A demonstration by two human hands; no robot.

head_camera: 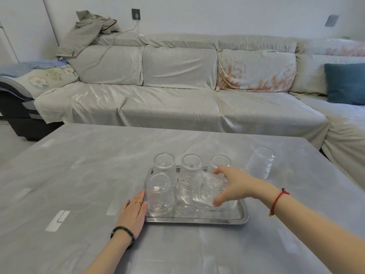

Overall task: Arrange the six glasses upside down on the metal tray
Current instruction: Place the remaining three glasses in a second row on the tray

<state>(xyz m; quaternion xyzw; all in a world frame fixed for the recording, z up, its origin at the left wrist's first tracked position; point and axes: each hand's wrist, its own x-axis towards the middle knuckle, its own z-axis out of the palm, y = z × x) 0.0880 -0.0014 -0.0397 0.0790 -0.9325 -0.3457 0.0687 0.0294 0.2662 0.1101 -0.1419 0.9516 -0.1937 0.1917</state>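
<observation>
A metal tray (199, 220) lies on the grey table. Three clear ribbed glasses stand upside down along its back: left (164, 168), middle (190, 171), right (220, 161). Another upside-down glass (160, 195) stands at the front left. My right hand (233, 184) grips a fifth glass (206, 188), tilted on its side above the tray's middle. My left hand (134, 211) lies flat on the table with its fingers against the tray's left edge. One more glass (260, 162) stands on the table, to the right of the tray and apart from it.
The grey table (79, 184) stretches wide on all sides of the tray. Behind it runs a long sofa (177, 103) under a pale cover, with a blue cushion (344, 83) at the right.
</observation>
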